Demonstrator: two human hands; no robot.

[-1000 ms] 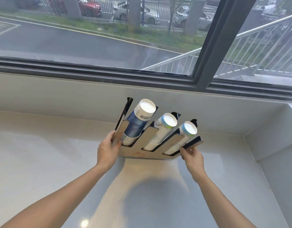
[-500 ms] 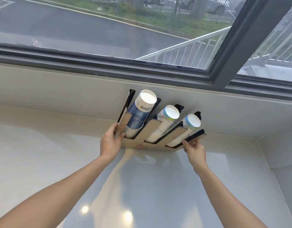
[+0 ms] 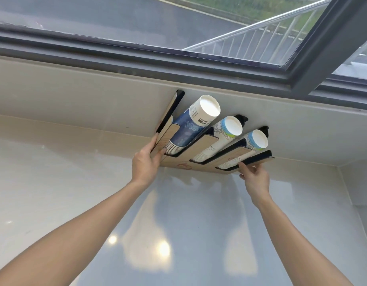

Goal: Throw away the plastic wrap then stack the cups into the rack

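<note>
Three stacks of paper cups lie in a rack (image 3: 201,147) on a pale counter (image 3: 75,182) against the wall below a window (image 3: 178,27).
Head view: the rack has tan wooden slats with black edges; a blue-printed stack (image 3: 191,124) fills its left slot, a white stack (image 3: 222,139) the middle, a smaller stack (image 3: 250,146) the right. The left hand (image 3: 146,162) clasps the rack's left end, fingers curled around the slat; the right hand (image 3: 254,176) pinches its right end.

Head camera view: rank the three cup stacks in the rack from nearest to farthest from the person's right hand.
From the right hand, at the rack's right end:
1. Small blue-banded stack, rightmost slot, just above that hand.
2. Middle white stack, centre slot.
3. Dark blue stack, leftmost filled slot, beside the left hand.
</note>
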